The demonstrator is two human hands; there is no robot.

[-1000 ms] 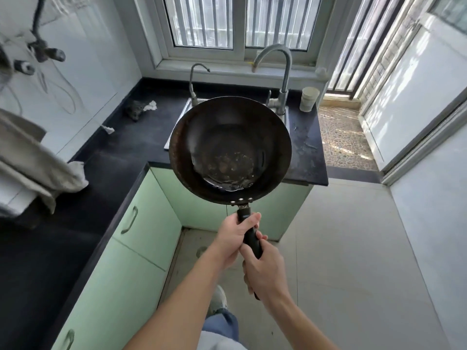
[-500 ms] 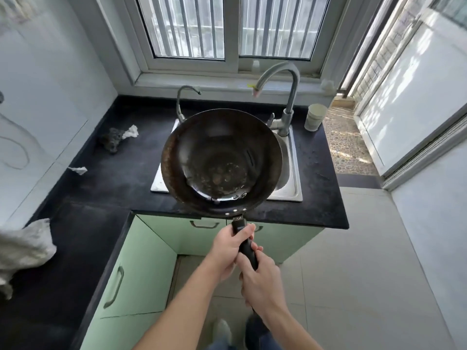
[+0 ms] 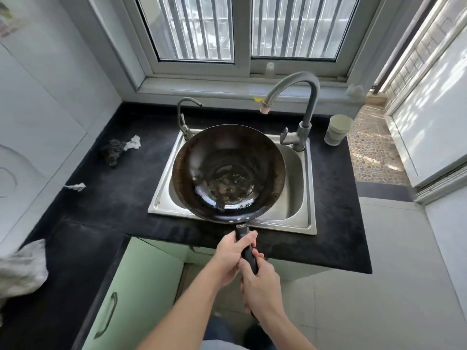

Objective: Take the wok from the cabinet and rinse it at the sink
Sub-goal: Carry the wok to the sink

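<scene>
A dark round wok (image 3: 228, 173) with a stained, shiny bottom hangs over the steel sink (image 3: 298, 188) and covers most of the basin. Its black handle points back toward me. My left hand (image 3: 231, 256) grips the handle close to the bowl. Just behind it, my right hand (image 3: 262, 284) grips the handle's end. The tall grey tap (image 3: 300, 107) arches over the back of the sink, its spout above the wok's far rim. No water is running. A thinner second tap (image 3: 183, 117) stands at the sink's back left corner.
A black worktop (image 3: 121, 188) surrounds the sink, with a dark scrubber (image 3: 112, 152) and paper scraps on the left. A pale cup (image 3: 337, 130) stands right of the tap. Green cabinet doors (image 3: 131, 294) are below. A grey cloth (image 3: 20, 271) lies at far left.
I have stepped closer to the worktop and the wok has travelled forward, from in front of the cabinet edge to over the sink basin. Both hands kept their grip.
</scene>
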